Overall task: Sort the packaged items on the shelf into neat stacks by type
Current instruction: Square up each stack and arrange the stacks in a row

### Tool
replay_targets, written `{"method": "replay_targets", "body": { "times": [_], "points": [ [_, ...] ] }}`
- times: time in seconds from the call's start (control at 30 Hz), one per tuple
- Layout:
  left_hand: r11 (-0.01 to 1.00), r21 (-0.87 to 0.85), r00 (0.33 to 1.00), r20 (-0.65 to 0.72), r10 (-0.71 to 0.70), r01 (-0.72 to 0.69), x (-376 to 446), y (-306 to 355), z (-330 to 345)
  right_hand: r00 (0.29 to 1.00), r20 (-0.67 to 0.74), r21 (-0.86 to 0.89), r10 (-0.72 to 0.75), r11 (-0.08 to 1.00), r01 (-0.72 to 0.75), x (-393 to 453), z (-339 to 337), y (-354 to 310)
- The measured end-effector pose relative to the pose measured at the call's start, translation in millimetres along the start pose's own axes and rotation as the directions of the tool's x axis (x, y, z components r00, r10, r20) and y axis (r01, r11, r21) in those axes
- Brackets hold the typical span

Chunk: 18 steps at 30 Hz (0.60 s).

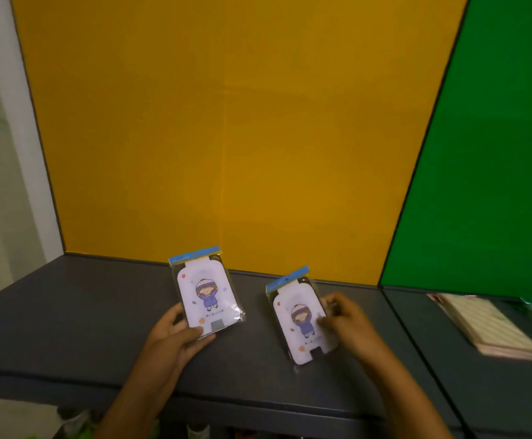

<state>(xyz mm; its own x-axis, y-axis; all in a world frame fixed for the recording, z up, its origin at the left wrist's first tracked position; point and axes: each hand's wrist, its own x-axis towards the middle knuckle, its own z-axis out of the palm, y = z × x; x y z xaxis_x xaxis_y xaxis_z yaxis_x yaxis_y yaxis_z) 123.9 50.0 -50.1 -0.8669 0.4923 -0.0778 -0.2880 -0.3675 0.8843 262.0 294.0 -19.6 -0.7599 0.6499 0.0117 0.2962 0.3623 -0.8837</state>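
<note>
Head view: two matching clear-wrapped packets, white card with a cartoon child and blue header strip, flat on the dark grey shelf point(68, 312); left packet point(206, 294) pinched at its near corner by left hand point(176, 334), thumb on top; right packet point(299, 315), just beside, gripped at its far edge by right hand point(347, 321), fingers point(329, 312) curled. Best done by lifting one squarely onto the other, headers aligned, edges flush. Behind the left packet, yellow back panel point(226, 122); further right, green panel point(495, 153) above a blurred pale striped stack point(486, 324).
</note>
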Motion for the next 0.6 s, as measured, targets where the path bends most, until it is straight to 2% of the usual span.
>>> {"method": "replay_targets", "body": {
  "times": [0.17, 0.33, 0.6],
  "points": [
    [0.999, 0.004, 0.99, 0.128, 0.05, -0.051, -35, -14, 57, 0.996, -0.072, 0.194, -0.061, 0.978, 0.074, -34, -61, 22],
    [0.995, 0.049, 0.971, 0.225, 0.078, -0.091, -70, -30, 113, 0.97, -0.208, 0.228, -0.124, 0.958, 0.171, -69, -129, 49],
    [0.991, 0.054, 0.962, 0.249, 0.108, -0.126, -117, -86, 204, 0.898, -0.418, 0.242, -0.134, 0.937, 0.253, -135, -239, 112]
  ]
}}
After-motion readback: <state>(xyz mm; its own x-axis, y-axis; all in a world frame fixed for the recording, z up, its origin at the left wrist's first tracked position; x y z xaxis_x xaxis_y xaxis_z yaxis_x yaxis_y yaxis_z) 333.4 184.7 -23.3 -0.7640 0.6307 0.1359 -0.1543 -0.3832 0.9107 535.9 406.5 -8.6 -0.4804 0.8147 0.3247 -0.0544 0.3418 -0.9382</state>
